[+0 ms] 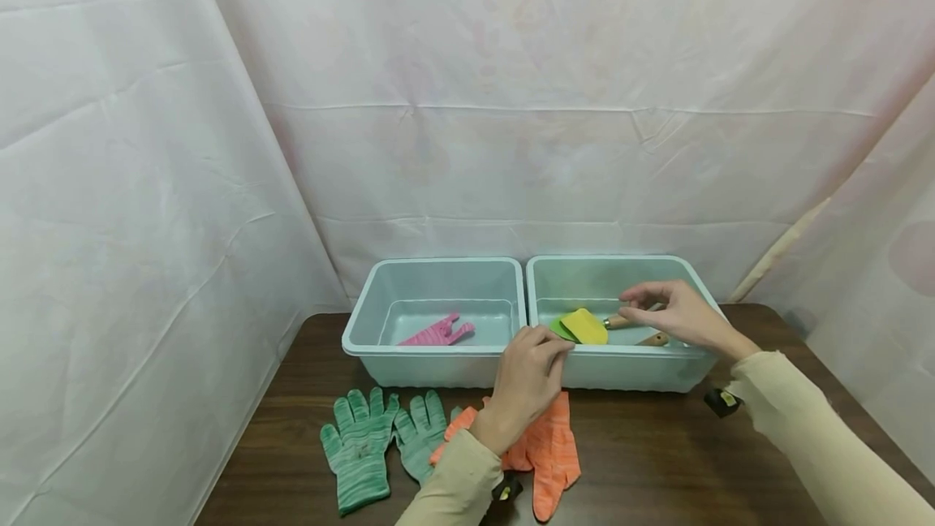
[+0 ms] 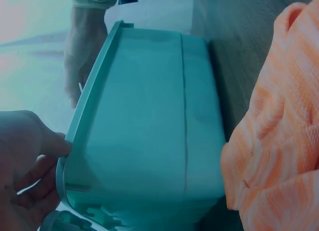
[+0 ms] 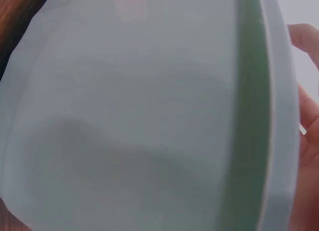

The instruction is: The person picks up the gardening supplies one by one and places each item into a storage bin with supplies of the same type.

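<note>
My left hand (image 1: pixel 532 373) is at the front left corner of the right bin (image 1: pixel 628 372), its fingers loosely curled by the rim. The left wrist view shows that thumb (image 2: pixel 59 145) against the rim, with nothing visible in the hand. Over the same bin hovers my right hand (image 1: pixel 675 313), fingers bent and thumb apart, holding nothing. Beneath it lie a wooden handle with a metal collar (image 1: pixel 618 321) and another wooden handle (image 1: pixel 655 339). A yellow flat tool head (image 1: pixel 586 326) partly covers a green one (image 1: pixel 561 328) near my left fingertips.
The left bin (image 1: pixel 431 351), beside the right one, holds a pink striped glove (image 1: pixel 438 333). On the dark wooden table (image 1: pixel 657 453) lie green gloves (image 1: pixel 361 449) and orange gloves (image 1: pixel 553 445), partly under my left arm. Pale curtains (image 1: pixel 467 169) hang behind and at both sides.
</note>
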